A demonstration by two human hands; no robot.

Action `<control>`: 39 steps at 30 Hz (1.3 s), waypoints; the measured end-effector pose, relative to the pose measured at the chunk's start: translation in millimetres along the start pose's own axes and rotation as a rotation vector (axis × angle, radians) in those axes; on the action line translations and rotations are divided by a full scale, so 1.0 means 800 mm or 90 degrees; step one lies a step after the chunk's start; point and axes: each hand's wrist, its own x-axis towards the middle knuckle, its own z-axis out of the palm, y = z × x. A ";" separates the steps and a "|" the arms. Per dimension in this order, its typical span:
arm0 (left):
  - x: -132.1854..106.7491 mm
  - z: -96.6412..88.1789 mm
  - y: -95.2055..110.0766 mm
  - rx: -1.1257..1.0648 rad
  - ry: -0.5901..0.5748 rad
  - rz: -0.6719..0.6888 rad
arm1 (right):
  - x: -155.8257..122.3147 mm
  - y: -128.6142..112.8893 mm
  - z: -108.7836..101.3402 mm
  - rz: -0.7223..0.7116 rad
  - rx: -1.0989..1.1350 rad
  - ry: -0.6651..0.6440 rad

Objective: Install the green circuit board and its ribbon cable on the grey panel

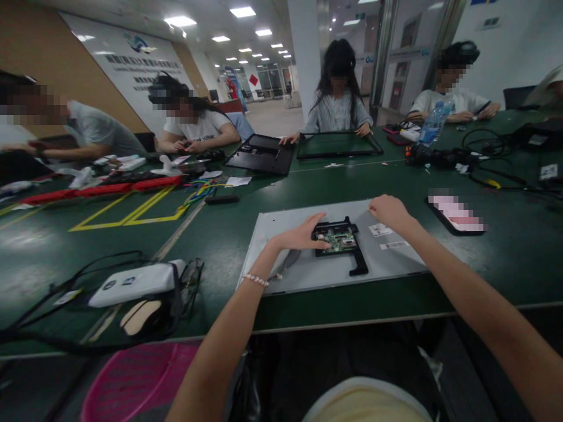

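A flat grey metal display panel [303, 275] lies on the table in front of me. On its middle sits a green circuit board [341, 240] in a black plastic bracket [359, 261]. My left hand [301, 235] is at the board's left end, thumb over its near side and fingers across the far side, gripping it. Fingers curled, my right hand [389, 211] rests at the panel's far edge, right of the board; what is inside them is hidden. White labels [380, 229] are stuck on the panel beneath my right forearm.
A phone [457, 214] lies to the right. On the left are a white device [136, 284], a mouse [141, 316] and cables. A pink basket [127, 381] is below the table edge. Across the table, a person handles a black frame [341, 153]; several others sit nearby.
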 end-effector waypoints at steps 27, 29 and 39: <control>0.001 0.005 -0.007 0.025 -0.005 0.020 | 0.004 -0.073 0.015 -0.233 0.138 0.089; 0.000 0.005 -0.006 0.024 -0.005 0.018 | 0.004 -0.072 0.016 -0.233 0.148 0.089; -0.001 0.004 -0.003 0.031 -0.017 0.006 | -0.001 -0.071 0.007 -0.213 0.209 0.074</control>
